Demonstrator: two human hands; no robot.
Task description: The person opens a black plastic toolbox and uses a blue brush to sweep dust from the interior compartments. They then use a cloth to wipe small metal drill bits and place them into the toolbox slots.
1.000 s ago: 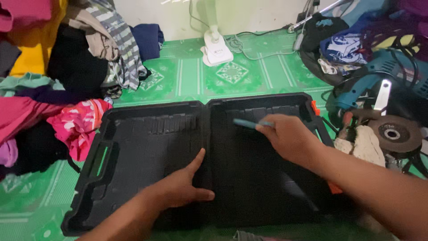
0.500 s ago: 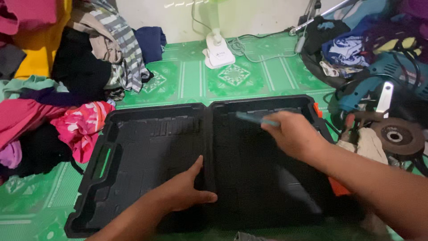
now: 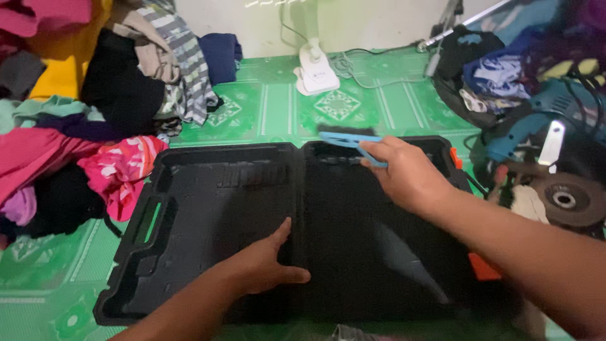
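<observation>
A black moulded tool case lies open flat on the green patterned floor, its two halves side by side. My left hand presses flat on the middle hinge area near the front. My right hand grips a small light-blue brush, held over the back edge of the case's right half. Both halves of the case look bare inside.
A pile of clothes crowds the left side. A white fan base with cables stands by the wall. On the right lie a blue power tool, a grinder disc and more clothes. An orange latch sits on the case's right edge.
My right hand has carried the blue brush away from me, from inside the right half toward its back edge. My left hand stays pressed on the case's middle.
</observation>
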